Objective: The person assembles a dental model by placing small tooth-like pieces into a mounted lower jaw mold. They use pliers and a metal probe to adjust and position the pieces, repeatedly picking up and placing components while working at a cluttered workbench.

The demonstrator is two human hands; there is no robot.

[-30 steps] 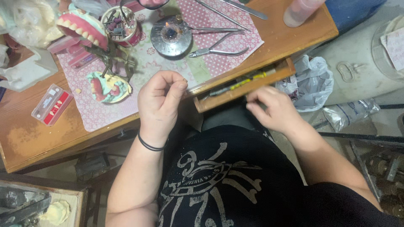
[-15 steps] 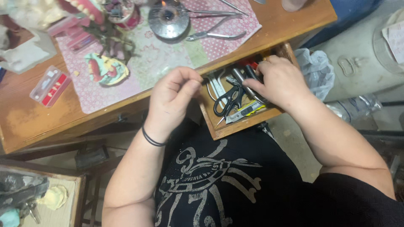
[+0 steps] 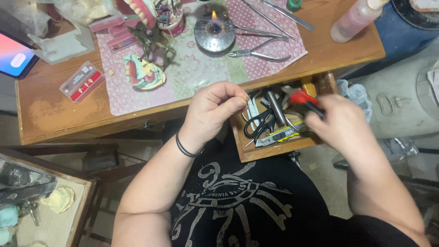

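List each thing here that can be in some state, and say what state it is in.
Drawer: pulled open, full of tools.
Burner: lit, small flame.
Phone: screen on.
Scissors: lying in the drawer, blades closed.
Pliers: lying on the mat, handles apart.
Bottle: lying tilted on the desk.
Left hand: fingertips pinched together.
Right hand: blurred, gripping a red-handled tool.

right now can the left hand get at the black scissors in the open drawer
Probably yes: the left hand hovers just beside the black scissors, which lie on top in the drawer, uncovered. Its fingers are pinched together, though. The right hand is off to the side.
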